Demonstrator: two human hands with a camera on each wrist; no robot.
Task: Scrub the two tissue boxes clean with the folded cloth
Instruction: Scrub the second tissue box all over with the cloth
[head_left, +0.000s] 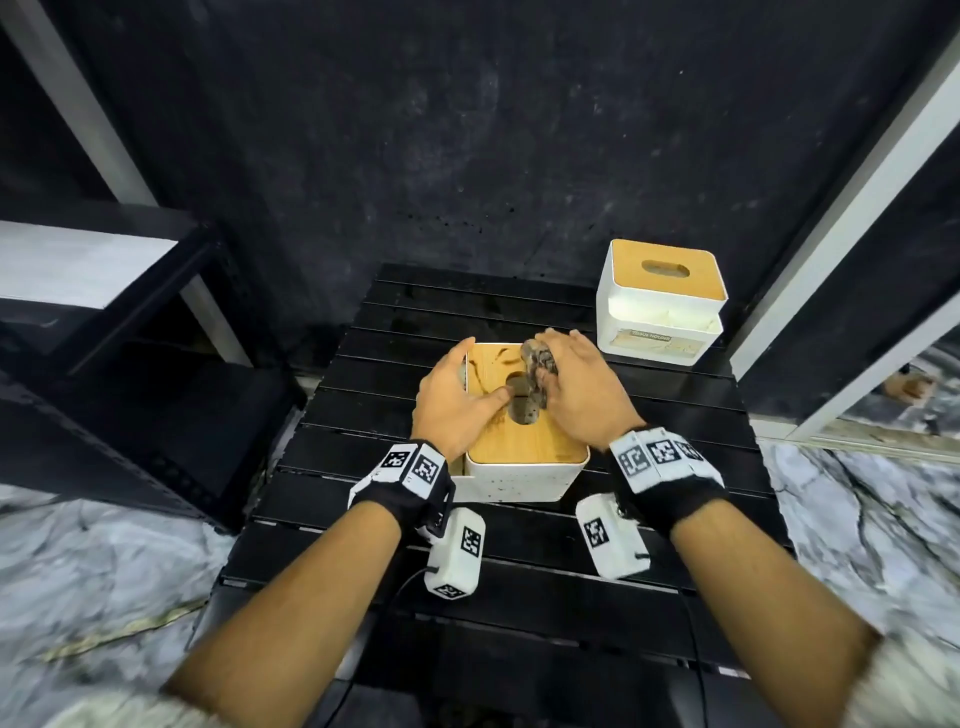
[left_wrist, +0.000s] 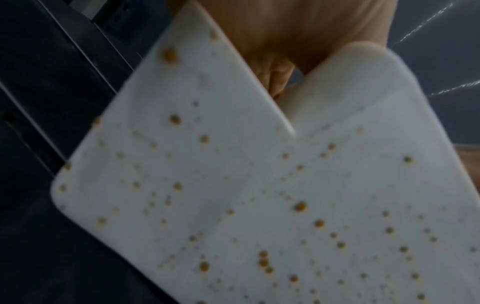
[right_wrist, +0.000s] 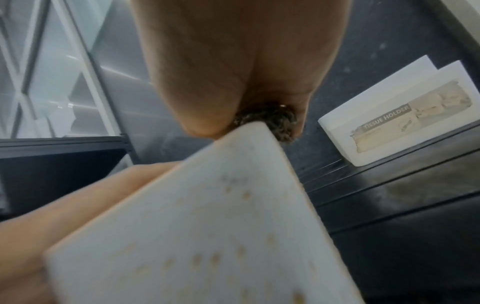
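A white tissue box (head_left: 524, 475) with a wooden lid and an oval slot stands mid-table, its white sides (left_wrist: 233, 195) speckled with brown spots. My left hand (head_left: 451, 400) grips its left side, fingers over the left edge, thumb on the lid by the slot. My right hand (head_left: 576, 389) holds a dark mottled folded cloth (head_left: 540, 358) pressed on the far right part of the lid; the cloth (right_wrist: 272, 121) shows under the palm at the box's corner (right_wrist: 207, 226). A second white tissue box (head_left: 660, 301) with a wooden lid stands at the table's far right corner, also seen in the right wrist view (right_wrist: 405, 121).
The black slatted table (head_left: 519, 566) ends close behind the boxes at a dark wall (head_left: 467, 130). A black shelf unit (head_left: 130, 322) stands to the left. Marbled floor (head_left: 104, 571) surrounds the table, and a white frame (head_left: 831, 249) rises on the right.
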